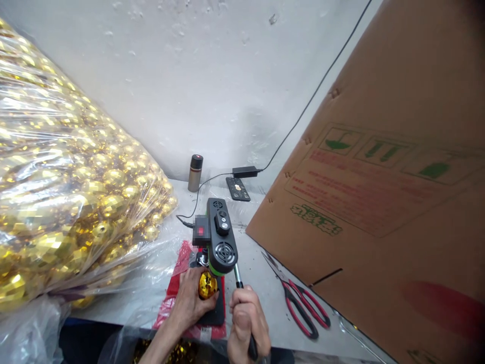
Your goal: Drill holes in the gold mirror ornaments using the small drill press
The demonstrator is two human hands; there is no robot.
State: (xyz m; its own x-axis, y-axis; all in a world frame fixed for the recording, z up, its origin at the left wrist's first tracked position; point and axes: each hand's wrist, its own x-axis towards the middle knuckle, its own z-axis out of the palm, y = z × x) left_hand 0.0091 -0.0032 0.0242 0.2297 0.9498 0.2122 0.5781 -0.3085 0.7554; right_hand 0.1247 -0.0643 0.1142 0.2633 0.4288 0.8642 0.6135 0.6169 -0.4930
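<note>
The pale table (pixel 258 275) bears scissors (pixel 287 281), phone (pixel 238 189), flask (pixel 194 174) and red plastic (pixel 173 288).

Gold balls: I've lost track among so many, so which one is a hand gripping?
The faceted gold ball in the left hand, by the black pad. The other gold balls in view at the left sit behind clear plastic, ungripped.

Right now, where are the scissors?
In the head view, the scissors lie right of the right hand, beside the cardboard box.
</note>
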